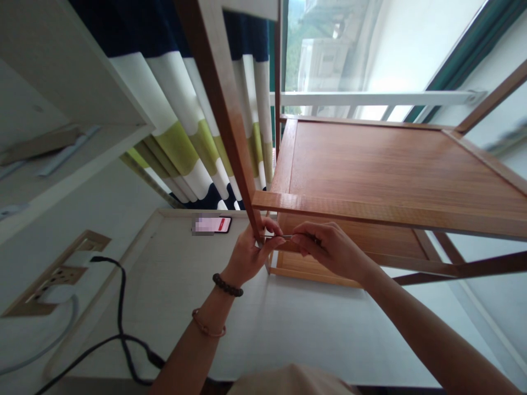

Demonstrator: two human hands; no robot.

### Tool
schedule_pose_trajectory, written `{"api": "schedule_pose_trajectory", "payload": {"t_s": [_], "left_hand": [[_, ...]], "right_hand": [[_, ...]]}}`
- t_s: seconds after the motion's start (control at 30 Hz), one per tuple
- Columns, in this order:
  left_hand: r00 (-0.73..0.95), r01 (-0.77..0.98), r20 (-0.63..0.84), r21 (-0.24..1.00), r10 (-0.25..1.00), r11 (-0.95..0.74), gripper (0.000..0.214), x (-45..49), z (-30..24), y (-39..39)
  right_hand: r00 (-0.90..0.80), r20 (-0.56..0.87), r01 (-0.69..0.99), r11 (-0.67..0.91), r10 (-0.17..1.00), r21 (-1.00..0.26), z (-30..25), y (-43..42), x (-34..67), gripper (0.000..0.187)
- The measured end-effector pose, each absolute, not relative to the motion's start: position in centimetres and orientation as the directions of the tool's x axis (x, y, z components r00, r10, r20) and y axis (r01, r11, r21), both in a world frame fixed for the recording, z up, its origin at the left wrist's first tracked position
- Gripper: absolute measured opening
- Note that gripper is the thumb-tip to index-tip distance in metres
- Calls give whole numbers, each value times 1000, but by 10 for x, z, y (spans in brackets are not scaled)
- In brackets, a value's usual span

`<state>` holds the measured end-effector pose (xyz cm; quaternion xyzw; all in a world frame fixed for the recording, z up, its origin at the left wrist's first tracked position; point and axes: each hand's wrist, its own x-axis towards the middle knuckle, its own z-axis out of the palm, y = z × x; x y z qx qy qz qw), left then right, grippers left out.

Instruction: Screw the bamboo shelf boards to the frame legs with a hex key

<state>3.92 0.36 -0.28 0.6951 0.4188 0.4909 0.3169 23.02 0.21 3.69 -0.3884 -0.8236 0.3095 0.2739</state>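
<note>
A wooden shelf rack stands before me, with an upright post (pixel 233 120) leaning across the view and a brown upper shelf board (pixel 395 164). My left hand (pixel 246 255) is at the post's low end, just under the shelf's front rail (pixel 370 213); its thumb and forefinger close round a thin metal rod (pixel 287 236). The rod points at the post, and its far tip is hard to make out. From the other side my right hand (pixel 329 247) pinches the same rod, its fingers hiding that end. Behind the hands lies a lower shelf board (pixel 391 241).
A phone (pixel 222 224) lies on the white tabletop (pixel 164 285) left of my hands. Black cables (pixel 121 307) run across the near left, by a wall socket (pixel 61 277). Striped curtains (pixel 181 148) hang behind; a window (pixel 329 49) is beyond the rack.
</note>
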Motion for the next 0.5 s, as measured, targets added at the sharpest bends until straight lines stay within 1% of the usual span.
{"api": "schedule_pose_trajectory", "payload": {"t_s": [0.1, 0.2, 0.33, 0.43, 0.5], "left_hand": [[194, 282, 426, 838, 883, -467, 13, 38, -4, 4], [167, 257, 437, 846, 884, -467, 13, 37, -6, 5], [145, 207, 445, 860, 883, -467, 13, 36, -7, 7], [179, 162, 456, 860, 872, -483, 14, 36, -7, 8], [215, 144, 454, 861, 865, -488, 15, 36, -6, 7]], "right_hand": [[-550, 291, 496, 587, 782, -640, 33, 1, 232, 24], [-552, 340, 517, 632, 762, -577, 31, -1, 231, 24], [-565, 366, 556, 669, 739, -493, 30, -4, 230, 23], [-594, 377, 601, 704, 710, -377, 30, -4, 229, 23], [-626, 379, 601, 731, 682, -324, 29, -4, 227, 22]]}}
